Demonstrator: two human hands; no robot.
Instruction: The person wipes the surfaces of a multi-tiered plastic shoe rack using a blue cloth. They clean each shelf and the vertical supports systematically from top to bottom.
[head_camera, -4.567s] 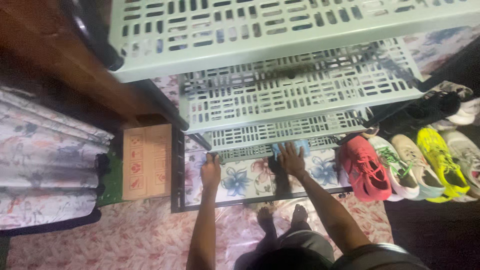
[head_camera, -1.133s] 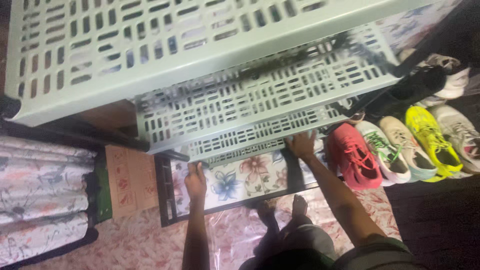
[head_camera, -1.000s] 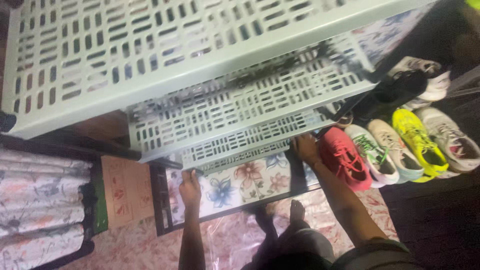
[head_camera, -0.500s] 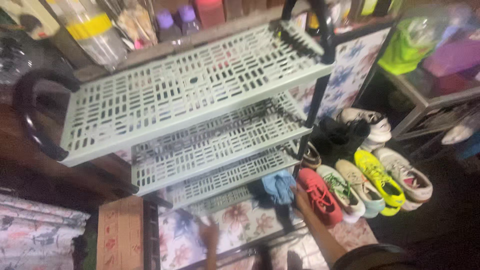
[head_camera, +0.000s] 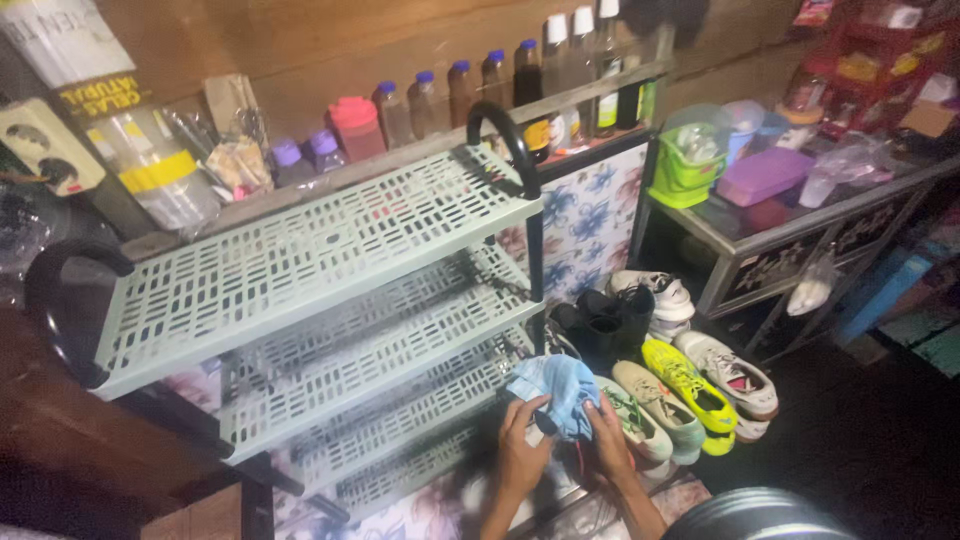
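Note:
Both my hands hold a crumpled light blue cloth (head_camera: 556, 388) in front of me, low in the view. My left hand (head_camera: 520, 442) grips its lower left part and my right hand (head_camera: 607, 441) grips its right side. Just behind and to the left of the cloth stands a pale green slotted plastic rack (head_camera: 300, 262) with several empty shelves on black posts. The cloth hangs near the rack's lower right corner.
Several sneakers, one bright yellow (head_camera: 688, 383), and black shoes (head_camera: 605, 320) lie on the floor to the right. Bottles (head_camera: 500, 82) line a ledge behind the rack. A low table (head_camera: 790, 232) at right carries a green basket (head_camera: 686, 172) and a purple box (head_camera: 765, 174).
The view has lifted from under the rack to a standing look at it. My left hand left the rack's bottom frame and joined my right hand on the blue cloth, raised off the lowest shelf.

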